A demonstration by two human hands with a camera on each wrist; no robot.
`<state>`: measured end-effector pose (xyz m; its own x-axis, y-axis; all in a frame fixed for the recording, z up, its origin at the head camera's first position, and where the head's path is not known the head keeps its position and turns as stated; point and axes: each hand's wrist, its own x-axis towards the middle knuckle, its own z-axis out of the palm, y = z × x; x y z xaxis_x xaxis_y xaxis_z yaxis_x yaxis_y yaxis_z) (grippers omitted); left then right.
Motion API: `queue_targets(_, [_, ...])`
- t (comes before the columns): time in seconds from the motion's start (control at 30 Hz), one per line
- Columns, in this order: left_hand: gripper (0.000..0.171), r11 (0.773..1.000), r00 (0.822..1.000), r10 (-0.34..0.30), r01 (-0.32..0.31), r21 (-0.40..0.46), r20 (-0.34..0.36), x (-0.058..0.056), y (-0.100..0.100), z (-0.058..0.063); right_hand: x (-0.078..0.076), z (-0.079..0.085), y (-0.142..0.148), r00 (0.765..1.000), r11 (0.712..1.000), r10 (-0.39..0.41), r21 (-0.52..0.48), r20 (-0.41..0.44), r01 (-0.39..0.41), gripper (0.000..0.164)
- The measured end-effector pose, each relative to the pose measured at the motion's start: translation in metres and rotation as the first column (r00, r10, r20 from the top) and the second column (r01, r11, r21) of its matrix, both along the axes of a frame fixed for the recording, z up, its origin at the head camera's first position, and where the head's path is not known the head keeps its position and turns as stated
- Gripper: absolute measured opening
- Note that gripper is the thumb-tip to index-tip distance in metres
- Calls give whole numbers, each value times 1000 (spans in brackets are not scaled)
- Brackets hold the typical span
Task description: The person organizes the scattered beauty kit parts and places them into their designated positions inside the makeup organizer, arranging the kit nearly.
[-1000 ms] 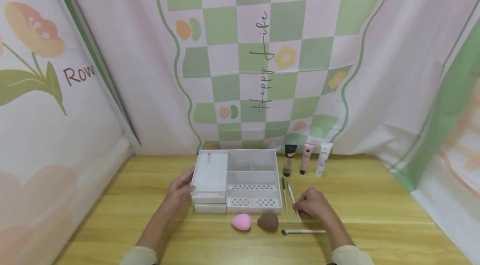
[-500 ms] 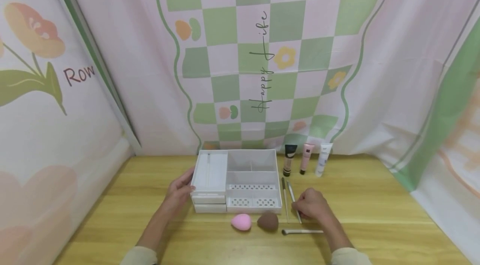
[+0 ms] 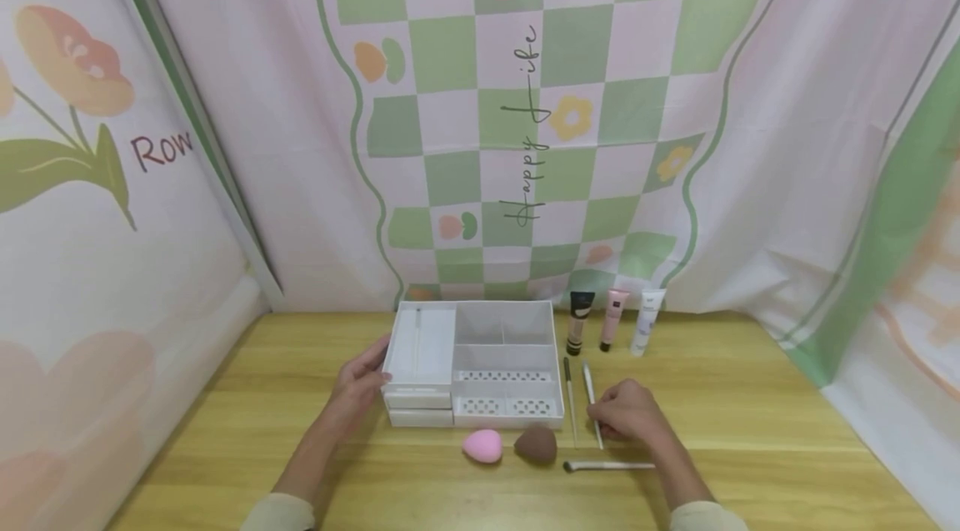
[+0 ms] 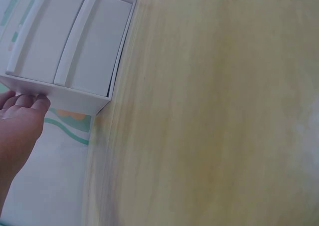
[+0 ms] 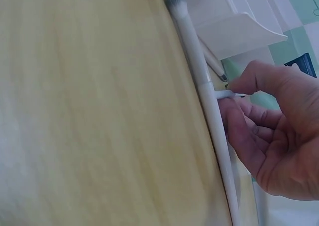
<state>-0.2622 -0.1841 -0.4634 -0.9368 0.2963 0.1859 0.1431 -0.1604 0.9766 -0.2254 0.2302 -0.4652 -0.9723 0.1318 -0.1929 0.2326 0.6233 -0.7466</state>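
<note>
In the head view a white makeup organizer [image 3: 504, 323] stands on the table. My left hand [image 3: 360, 385] rests against its left side; the left wrist view shows the fingertips [image 4: 41, 102] touching that wall beside the two drawers [image 4: 97, 46]. My right hand [image 3: 626, 410] pinches a slim white makeup brush [image 3: 588, 381] between thumb and index finger, just right of the organizer. A dark-ended brush [image 3: 570, 402] lies left of it. In front, another makeup brush [image 3: 607, 466] lies crosswise; its bristles [image 5: 176, 4] show in the right wrist view.
A pink makeup sponge [image 3: 482, 446] and a brown one [image 3: 536, 444] sit before the organizer. Behind the brushes stand a black-and-beige tube [image 3: 577, 323], a pink tube [image 3: 613, 318] and a white tube [image 3: 647, 323]. A patterned curtain [image 3: 450, 181] hangs along the table's back edge.
The far end of the pinched brush has swung to the right, away from the dark-ended brush. My right hand has barely shifted, and the left hand stays on the organizer.
</note>
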Motion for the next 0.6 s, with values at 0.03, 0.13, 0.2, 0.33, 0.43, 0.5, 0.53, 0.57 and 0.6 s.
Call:
queue_targets(0.03, [71, 1000, 1000, -4, 4, 1, -6, 0, 0, 0, 0, 0, 1, 1000, 1000, 1, -11, 4, -1, 12])
queue_targets(0.13, [71, 1000, 1000, -10, 10, 0, -14, -1, 0, -1, 0, 2, 3, 1000, 998, 1, -62, 8, 0, 13])
queue_targets(0.2, [71, 1000, 1000, -13, 13, 1, -15, -1, 0, -1, 0, 4, 4, 1000, 995, 7, -101, 9, -6, 15])
queue_targets(0.33, [71, 1000, 1000, -10, 11, 8, -17, -1, 1, 0, 0, 9, 6, 1000, 985, 25, -171, 4, -24, 20])
queue_targets(0.43, [71, 1000, 1000, -14, 14, 7, -24, -1, 1, 0, 0, 14, 6, 999, 977, 52, -208, -3, -52, 24])
queue_targets(0.5, [71, 1000, 1000, -19, 19, 6, -23, -1, 0, 0, 0, 17, 5, 998, 970, 56, -238, -7, -56, 26])
queue_targets(0.53, [71, 1000, 1000, -21, 21, 5, -23, -1, 0, 0, 0, 19, 5, 998, 966, 61, -250, -9, -61, 26])
queue_targets(0.57, [71, 1000, 1000, -22, 22, 5, -22, -1, 0, -1, 0, 20, 4, 997, 963, 72, -258, -14, -73, 27])
queue_targets(0.6, [71, 1000, 1000, -22, 22, 6, -20, -1, 0, -1, 0, 21, 4, 998, 959, 69, -275, -14, -70, 27])
